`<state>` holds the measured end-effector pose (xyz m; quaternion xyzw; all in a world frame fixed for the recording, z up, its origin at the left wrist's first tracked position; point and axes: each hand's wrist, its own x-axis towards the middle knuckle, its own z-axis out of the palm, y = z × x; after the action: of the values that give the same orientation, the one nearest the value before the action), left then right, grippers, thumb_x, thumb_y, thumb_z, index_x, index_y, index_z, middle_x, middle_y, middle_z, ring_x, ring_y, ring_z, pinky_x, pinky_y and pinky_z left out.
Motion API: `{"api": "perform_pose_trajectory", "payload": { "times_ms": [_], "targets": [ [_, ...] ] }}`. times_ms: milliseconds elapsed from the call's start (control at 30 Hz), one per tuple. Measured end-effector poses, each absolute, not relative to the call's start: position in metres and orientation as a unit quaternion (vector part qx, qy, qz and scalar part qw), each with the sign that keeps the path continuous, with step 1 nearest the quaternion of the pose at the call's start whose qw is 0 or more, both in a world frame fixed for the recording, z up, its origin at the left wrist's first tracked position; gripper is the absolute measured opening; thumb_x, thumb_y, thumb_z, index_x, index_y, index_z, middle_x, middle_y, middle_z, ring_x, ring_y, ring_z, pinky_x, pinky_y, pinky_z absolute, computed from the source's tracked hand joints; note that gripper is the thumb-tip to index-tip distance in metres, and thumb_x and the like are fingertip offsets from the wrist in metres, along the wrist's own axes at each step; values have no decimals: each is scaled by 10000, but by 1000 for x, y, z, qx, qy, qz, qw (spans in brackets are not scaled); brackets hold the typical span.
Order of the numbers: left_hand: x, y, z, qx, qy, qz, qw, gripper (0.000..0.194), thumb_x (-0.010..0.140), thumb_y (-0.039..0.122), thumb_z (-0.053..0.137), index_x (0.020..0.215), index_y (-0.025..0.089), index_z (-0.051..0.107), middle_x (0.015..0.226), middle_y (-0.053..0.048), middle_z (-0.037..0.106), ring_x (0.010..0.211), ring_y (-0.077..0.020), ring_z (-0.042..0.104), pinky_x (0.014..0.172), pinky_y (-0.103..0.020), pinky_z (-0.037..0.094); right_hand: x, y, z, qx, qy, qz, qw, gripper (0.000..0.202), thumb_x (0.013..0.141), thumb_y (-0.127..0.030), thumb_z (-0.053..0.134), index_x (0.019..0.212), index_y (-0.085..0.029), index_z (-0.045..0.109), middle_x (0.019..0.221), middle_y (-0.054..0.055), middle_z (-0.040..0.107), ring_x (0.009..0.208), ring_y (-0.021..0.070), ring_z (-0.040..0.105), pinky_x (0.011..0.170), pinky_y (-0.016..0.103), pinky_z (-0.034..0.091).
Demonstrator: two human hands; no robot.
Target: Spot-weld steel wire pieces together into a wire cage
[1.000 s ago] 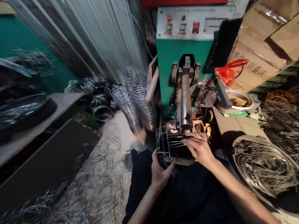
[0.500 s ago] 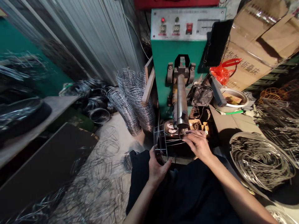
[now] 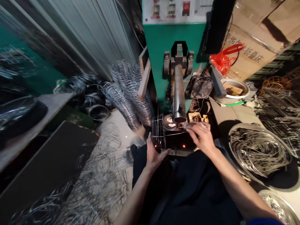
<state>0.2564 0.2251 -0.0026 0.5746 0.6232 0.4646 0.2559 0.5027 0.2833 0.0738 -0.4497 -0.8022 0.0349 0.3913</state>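
Note:
A small basket-like frame of thin metal wire (image 3: 160,128) is held below the round arm (image 3: 179,93) of a green spot welding machine (image 3: 156,68). My left hand (image 3: 154,153) is closed around the frame's near left side, thumb and fingers on opposite sides of it. To the right, my right hand (image 3: 200,133) pinches at the end of the frame's long wire, close beside the electrode tip under the arm. The pinched end is partly hidden by the fingers. Small orange sparks glow below the arm and near my left hand.
Tall stacks of wire rings (image 3: 133,97) stand left of the machine. Loose wire pieces (image 3: 98,187) cover the floor at left. On the right are a round tray of bent wires (image 3: 260,150), a white bowl (image 3: 234,99) and cardboard boxes (image 3: 253,40).
Sparks have appeared below the machine's arm. Both hands stay on the wire frame with little shift between them. The camera view has tilted down, so the machine sits higher in the picture.

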Motion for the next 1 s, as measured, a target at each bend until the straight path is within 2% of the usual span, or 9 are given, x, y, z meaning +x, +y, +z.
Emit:
{"api": "perform_pose_trajectory", "payload": {
  "times_ms": [100, 167, 267, 400, 533, 600, 767, 900, 1000],
  "targets": [
    [259, 222, -15, 599, 637, 450, 182, 740, 647, 390, 825, 1253, 157, 470, 1208, -137, 573, 1140, -303, 593, 984, -456, 498, 529, 271, 67, -498, -766, 51, 402, 174, 991, -310, 553, 946, -200, 680, 956, 40, 720, 953, 218, 651, 915, 369, 423],
    [261, 214, -15, 587, 649, 449, 182, 493, 711, 346, 759, 1107, 174, 522, 1054, -95, 628, 1008, -260, 647, 916, -418, 531, 556, 260, 60, -533, -751, 61, 385, 230, 989, -362, 527, 928, -202, 681, 932, 45, 716, 884, 223, 660, 840, 353, 468],
    [260, 186, 0, 565, 657, 448, 219, 351, 720, 323, 729, 974, 200, 519, 914, -46, 636, 861, -216, 658, 825, -360, 547, 611, 238, 46, -604, -725, 77, 323, 340, 969, -491, 480, 967, -228, 696, 938, 65, 719, 826, 259, 675, 747, 373, 498],
    [253, 141, 33, 535, 602, 422, 416, 450, 691, 347, 767, 1046, 194, 536, 931, -37, 654, 823, -191, 653, 773, -315, 535, 668, 219, 21, -732, -618, 133, 254, 538, 810, -733, 513, 930, -257, 732, 884, 151, 728, 712, 346, 673, 602, 445, 476],
    [245, 128, 58, 419, 518, 424, 614, 545, 677, 411, 803, 1097, 165, 558, 950, -61, 651, 764, -184, 670, 674, -283, 518, 632, 212, 7, -656, -604, 363, 270, 568, 743, -731, 612, 987, -233, 734, 1061, 122, 719, 1022, 362, 652, 892, 473, 499],
    [242, 133, 65, 373, 491, 434, 657, 553, 677, 419, 808, 1095, 155, 561, 938, -66, 642, 733, -193, 681, 627, -278, 515, 589, 206, 7, -560, -592, 523, 248, 610, 791, -694, 614, 1130, -194, 701, 1148, 118, 693, 1079, 337, 637, 916, 447, 512],
    [235, 152, 68, 321, 454, 450, 699, 591, 713, 562, 764, 1092, 140, 596, 923, -98, 659, 721, -222, 691, 542, -263, 495, 511, 181, 7, -495, -452, 698, 252, 722, 750, -684, 684, 1231, -146, 652, 874, 93, 722, 720, 244, 690, 645, 341, 557],
    [243, 143, 49, 280, 429, 512, 689, 820, 613, 746, 736, 1163, 151, 607, 1085, -156, 668, 940, -287, 680, 715, -357, 543, 495, 143, -6, -509, -291, 750, 307, 636, 692, -557, 805, 1187, -183, 665, 990, 96, 723, 859, 267, 703, 734, 351, 581],
    [269, 116, 24, 279, 438, 522, 676, 925, 417, 472, 956, 1216, 228, 559, 1165, -118, 656, 1128, -314, 617, 972, -467, 463, 488, 124, -30, -539, -303, 726, 301, 584, 641, -615, 785, 1075, -232, 711, 1008, 103, 724, 964, 344, 687, 759, 425, 599]
  ]
}}
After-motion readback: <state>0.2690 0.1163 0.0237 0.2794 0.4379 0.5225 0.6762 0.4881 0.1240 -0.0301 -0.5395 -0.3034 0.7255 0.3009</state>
